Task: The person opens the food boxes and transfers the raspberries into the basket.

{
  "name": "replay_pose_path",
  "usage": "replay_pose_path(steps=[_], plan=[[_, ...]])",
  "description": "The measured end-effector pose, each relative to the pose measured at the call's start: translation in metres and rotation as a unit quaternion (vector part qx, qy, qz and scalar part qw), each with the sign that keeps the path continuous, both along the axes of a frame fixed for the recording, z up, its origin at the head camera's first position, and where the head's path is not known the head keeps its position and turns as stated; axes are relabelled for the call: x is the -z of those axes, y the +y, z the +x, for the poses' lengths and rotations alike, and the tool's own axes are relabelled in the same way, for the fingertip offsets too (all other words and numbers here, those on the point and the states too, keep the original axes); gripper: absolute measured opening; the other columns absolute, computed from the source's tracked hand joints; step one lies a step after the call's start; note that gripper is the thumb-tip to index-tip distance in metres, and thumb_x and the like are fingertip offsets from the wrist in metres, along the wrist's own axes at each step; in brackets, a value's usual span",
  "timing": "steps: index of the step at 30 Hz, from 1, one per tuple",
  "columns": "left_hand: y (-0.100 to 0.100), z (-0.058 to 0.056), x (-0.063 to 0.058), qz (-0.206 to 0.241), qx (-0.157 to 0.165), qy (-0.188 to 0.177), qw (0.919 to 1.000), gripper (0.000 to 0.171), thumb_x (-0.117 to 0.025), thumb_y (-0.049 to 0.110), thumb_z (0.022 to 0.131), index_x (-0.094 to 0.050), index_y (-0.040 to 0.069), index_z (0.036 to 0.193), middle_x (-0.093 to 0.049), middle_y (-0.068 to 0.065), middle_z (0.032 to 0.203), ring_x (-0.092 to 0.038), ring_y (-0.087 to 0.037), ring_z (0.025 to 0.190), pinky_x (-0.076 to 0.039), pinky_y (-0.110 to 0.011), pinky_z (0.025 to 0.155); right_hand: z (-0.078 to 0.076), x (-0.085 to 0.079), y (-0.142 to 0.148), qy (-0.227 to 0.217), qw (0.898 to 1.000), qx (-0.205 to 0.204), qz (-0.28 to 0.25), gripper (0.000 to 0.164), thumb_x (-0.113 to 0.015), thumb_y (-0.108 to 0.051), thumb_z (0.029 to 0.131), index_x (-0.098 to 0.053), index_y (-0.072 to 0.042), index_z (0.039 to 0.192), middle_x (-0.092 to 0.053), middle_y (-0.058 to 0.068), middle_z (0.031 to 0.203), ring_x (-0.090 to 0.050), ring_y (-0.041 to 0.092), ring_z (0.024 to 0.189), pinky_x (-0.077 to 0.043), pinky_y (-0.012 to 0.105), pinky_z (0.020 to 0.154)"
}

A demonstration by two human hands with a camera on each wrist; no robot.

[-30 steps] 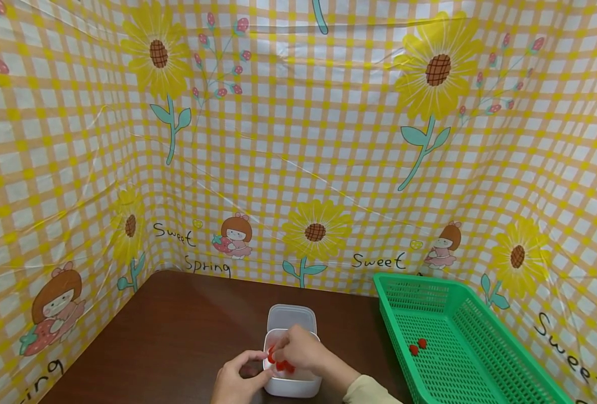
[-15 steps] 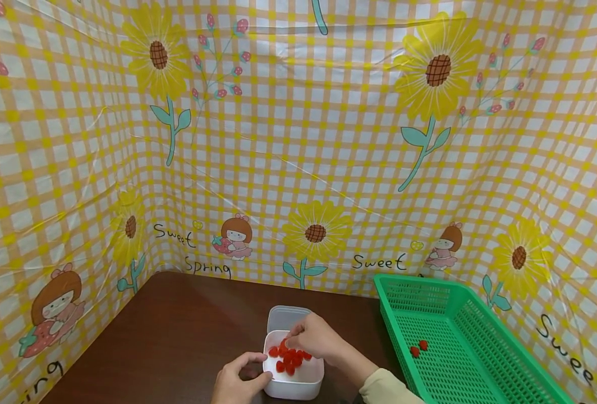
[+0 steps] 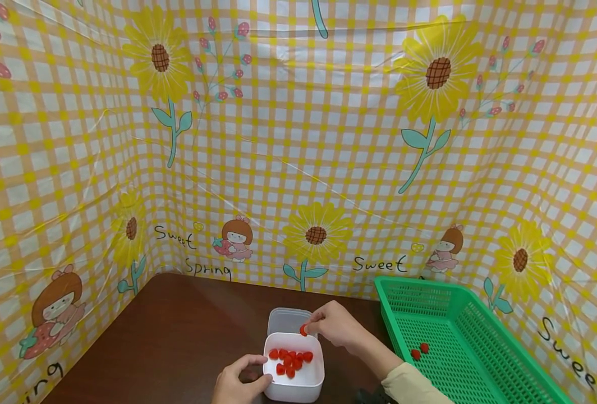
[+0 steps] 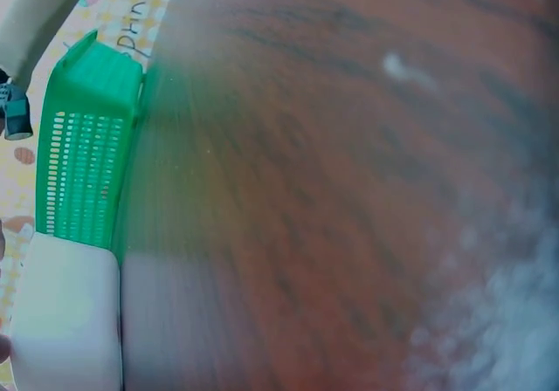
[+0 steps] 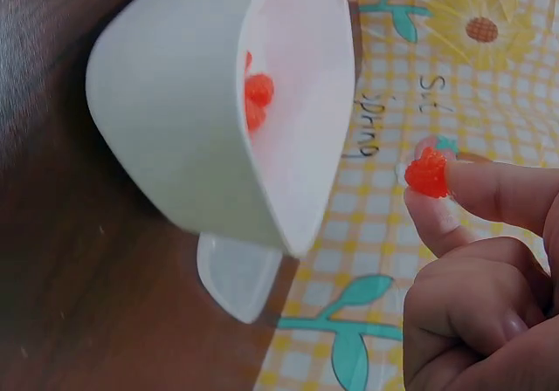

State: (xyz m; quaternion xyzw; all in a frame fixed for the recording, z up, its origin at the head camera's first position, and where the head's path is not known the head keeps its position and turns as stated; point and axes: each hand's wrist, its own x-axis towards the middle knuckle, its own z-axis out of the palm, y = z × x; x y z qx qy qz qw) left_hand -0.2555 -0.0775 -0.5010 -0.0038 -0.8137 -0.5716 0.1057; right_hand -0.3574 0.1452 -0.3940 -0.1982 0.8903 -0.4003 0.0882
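Low in the head view is a white plastic box (image 3: 315, 359) with several red raspberries (image 3: 289, 359) on its floor. My left hand (image 3: 238, 381) holds the box at its left side, index finger and thumb at the rim. Above the back right of the box, my right hand (image 3: 336, 325) pinches one raspberry (image 5: 427, 173) between thumb and index finger, the other fingers folded in the right wrist view. A translucent lid (image 3: 283, 318) lies behind the box. The left wrist view shows the box's outer wall (image 4: 65, 312), with only bits of fingers at the left edge.
To the right stands a long green basket (image 3: 450, 325) with two raspberries (image 3: 419, 352) in it. Everything rests on a dark brown table (image 3: 192, 331), and a yellow checked cloth (image 3: 278, 140) covers the walls behind and beside it.
My right hand has come up out of the box, back and to the right, with a raspberry in its fingertips. The berries inside have come into view. My left hand stays put.
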Motion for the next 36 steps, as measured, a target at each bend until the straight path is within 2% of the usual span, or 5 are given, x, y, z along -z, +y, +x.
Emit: replay_pose_path(steps=[5, 10, 18, 32, 36], plan=[[0.000, 0.000, -0.001, 0.008, 0.004, -0.007, 0.9999, 0.031, -0.084, 0.023, 0.078, -0.075, 0.011, 0.105, -0.074, -0.005, 0.093, -0.064, -0.015, 0.078, -0.050, -0.027, 0.064, -0.002, -0.009, 0.010, 0.007, 1.000, 0.027, 0.008, 0.009, -0.073, -0.013, 0.086, -0.080, -0.009, 0.083, -0.073, 0.007, 0.076, -0.024, 0.011, 0.046, -0.023, 0.026, 0.045], [0.000, -0.001, -0.001, 0.015, 0.004, -0.014, 0.9998, 0.031, -0.083, 0.023, 0.078, -0.075, 0.010, 0.105, -0.074, -0.004, 0.091, -0.064, -0.015, 0.078, -0.050, -0.027, 0.064, -0.004, -0.020, 0.021, 0.009, 0.998, 0.063, 0.008, 0.009, -0.072, -0.011, 0.087, -0.080, -0.007, 0.086, -0.056, -0.003, 0.058, -0.023, 0.010, 0.044, -0.022, 0.024, 0.043], [-0.001, -0.001, -0.001, 0.018, 0.006, -0.021, 0.9996, 0.032, -0.083, 0.025, 0.079, -0.075, 0.010, 0.106, -0.074, -0.003, 0.090, -0.064, -0.015, 0.078, -0.051, -0.029, 0.064, -0.008, -0.037, 0.045, 0.006, 0.996, 0.092, -0.004, 0.011, -0.069, -0.009, 0.089, -0.080, -0.005, 0.089, -0.030, -0.006, 0.049, -0.019, 0.009, 0.042, -0.021, 0.023, 0.042], [-0.002, -0.002, -0.001, 0.019, 0.008, -0.019, 0.9996, 0.030, -0.083, 0.024, 0.080, -0.074, 0.010, 0.106, -0.074, -0.003, 0.091, -0.065, -0.015, 0.077, -0.052, -0.030, 0.065, -0.021, -0.047, 0.095, -0.029, 0.995, 0.092, -0.007, 0.023, -0.065, -0.012, 0.094, -0.075, 0.002, 0.109, -0.027, -0.008, 0.046, -0.014, 0.008, 0.044, -0.023, 0.025, 0.045], [-0.002, -0.001, -0.003, 0.019, 0.007, -0.021, 0.9996, 0.031, -0.083, 0.024, 0.080, -0.074, 0.010, 0.106, -0.073, -0.003, 0.090, -0.063, -0.015, 0.077, -0.052, -0.031, 0.065, -0.027, -0.047, 0.108, -0.025, 0.994, 0.102, 0.004, 0.026, -0.064, -0.013, 0.095, -0.074, 0.003, 0.112, -0.047, -0.008, 0.048, -0.014, 0.008, 0.044, -0.024, 0.025, 0.045]])
